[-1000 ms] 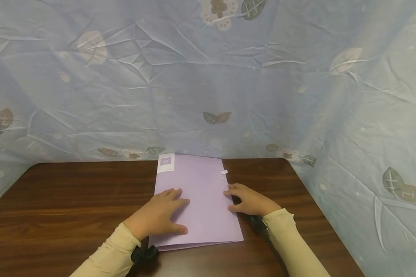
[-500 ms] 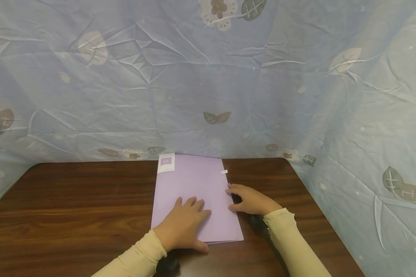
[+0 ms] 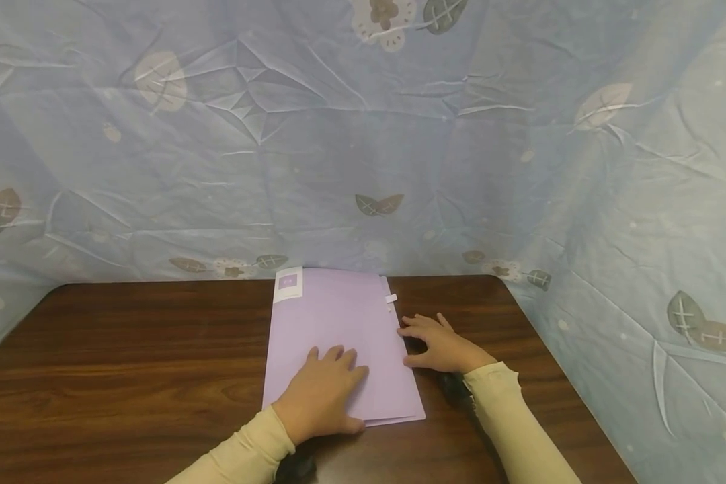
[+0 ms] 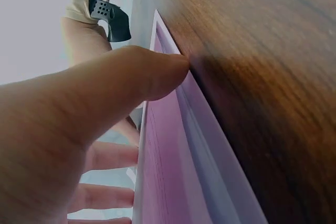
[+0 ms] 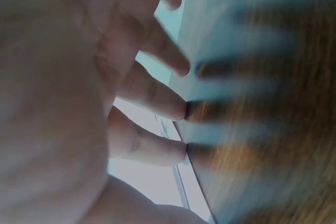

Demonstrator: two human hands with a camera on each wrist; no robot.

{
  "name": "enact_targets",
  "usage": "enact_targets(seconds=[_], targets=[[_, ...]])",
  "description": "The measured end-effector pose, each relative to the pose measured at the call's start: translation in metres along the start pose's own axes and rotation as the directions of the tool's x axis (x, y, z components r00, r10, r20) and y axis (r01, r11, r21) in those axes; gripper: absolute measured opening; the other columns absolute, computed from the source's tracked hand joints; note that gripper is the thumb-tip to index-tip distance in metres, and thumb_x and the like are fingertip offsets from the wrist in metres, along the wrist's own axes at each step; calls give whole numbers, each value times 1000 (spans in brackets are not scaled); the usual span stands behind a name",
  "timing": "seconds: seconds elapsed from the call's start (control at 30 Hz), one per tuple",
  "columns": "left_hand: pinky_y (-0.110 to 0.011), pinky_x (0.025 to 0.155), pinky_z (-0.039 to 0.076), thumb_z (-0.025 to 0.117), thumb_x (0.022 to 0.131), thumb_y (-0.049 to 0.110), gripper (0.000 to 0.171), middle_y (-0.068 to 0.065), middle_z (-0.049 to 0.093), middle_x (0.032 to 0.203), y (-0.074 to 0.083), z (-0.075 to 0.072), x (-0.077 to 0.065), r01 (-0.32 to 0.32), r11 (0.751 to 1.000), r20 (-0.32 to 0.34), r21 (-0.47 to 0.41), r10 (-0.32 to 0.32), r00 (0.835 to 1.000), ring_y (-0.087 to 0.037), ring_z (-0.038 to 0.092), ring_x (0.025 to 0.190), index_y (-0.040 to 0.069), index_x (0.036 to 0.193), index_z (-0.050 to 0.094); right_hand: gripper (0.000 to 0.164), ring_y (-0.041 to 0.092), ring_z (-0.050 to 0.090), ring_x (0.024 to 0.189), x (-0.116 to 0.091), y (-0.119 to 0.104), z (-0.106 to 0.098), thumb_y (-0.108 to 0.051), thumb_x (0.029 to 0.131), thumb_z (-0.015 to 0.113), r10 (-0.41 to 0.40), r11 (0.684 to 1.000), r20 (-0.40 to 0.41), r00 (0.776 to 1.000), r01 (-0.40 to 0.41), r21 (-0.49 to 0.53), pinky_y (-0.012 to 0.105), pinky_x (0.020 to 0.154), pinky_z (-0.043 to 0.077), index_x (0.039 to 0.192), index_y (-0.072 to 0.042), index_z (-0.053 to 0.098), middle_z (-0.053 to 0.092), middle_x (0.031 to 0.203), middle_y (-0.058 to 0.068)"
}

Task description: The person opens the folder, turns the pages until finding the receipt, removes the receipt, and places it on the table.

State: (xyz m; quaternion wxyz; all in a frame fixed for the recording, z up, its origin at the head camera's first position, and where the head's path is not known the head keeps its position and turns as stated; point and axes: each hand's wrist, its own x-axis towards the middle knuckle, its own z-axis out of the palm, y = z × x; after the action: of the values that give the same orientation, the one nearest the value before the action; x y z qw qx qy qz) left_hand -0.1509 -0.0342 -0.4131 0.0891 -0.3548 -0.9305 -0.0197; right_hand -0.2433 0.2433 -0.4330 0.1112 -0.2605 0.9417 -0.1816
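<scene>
A closed lilac file folder (image 3: 345, 319) lies flat on the table, with a white label (image 3: 288, 285) at its far left corner and a small white tab (image 3: 390, 298) on its right edge. My left hand (image 3: 320, 396) rests spread on the cover's near part, fingers straight. In the left wrist view, its thumb (image 4: 157, 72) lies against the folder's near edge, where the layers gape slightly. My right hand (image 3: 438, 344) is beside the folder's right edge, fingers spread. In the right wrist view, those fingers (image 5: 152, 95) reach down to the wood or very near it, holding nothing.
The dark brown wooden table (image 3: 139, 356) extends to both sides of the folder. Pale blue cloth (image 3: 314, 168) with leaf prints hangs behind the table and along its right side. The folder's far edge is close to the cloth.
My left hand has moved right across the folder's near part, its thumb now at the near edge. My right hand has shifted slightly right, its fingers spreading more. The folder stays about where it was.
</scene>
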Motion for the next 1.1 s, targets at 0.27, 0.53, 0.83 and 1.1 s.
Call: enact_targets(seconds=[0.27, 0.53, 0.83, 1.1], targets=[[-59, 89, 53, 82, 67, 67, 70, -8, 66, 116, -1, -1, 1, 3, 1000, -20, 27, -3, 1000, -31, 61, 115, 15, 112, 70, 63, 43, 28, 153, 1, 1, 0, -38, 92, 76, 15, 1000, 13, 1000, -15, 18, 70, 121, 10, 145, -7, 60, 41, 162, 18], [-54, 85, 55, 80, 70, 66, 69, -7, 66, 114, -4, -7, -1, 1, 999, -49, 32, 1, 999, -30, 63, 110, 14, 113, 69, 62, 46, 26, 153, 3, 3, -1, -33, 93, 74, -7, 1000, 24, 1000, 7, 30, 70, 120, 13, 146, -4, 58, 38, 163, 19], [-40, 65, 55, 78, 71, 62, 63, -3, 60, 99, -6, -16, -2, 9, 1000, -110, -3, -9, 994, -26, 63, 97, 14, 109, 67, 58, 49, 27, 151, 2, 4, -2, -34, 92, 75, -21, 998, 13, 1000, 20, 61, 73, 118, 15, 140, -4, 62, 41, 161, 21], [-40, 67, 55, 76, 74, 63, 70, -3, 62, 107, -9, -23, -7, 34, 999, -145, -43, -39, 989, -26, 63, 104, 15, 123, 67, 57, 50, 27, 151, 0, 4, -2, -38, 91, 78, -17, 997, 14, 1000, 16, 72, 73, 118, 15, 136, -6, 65, 41, 160, 22]])
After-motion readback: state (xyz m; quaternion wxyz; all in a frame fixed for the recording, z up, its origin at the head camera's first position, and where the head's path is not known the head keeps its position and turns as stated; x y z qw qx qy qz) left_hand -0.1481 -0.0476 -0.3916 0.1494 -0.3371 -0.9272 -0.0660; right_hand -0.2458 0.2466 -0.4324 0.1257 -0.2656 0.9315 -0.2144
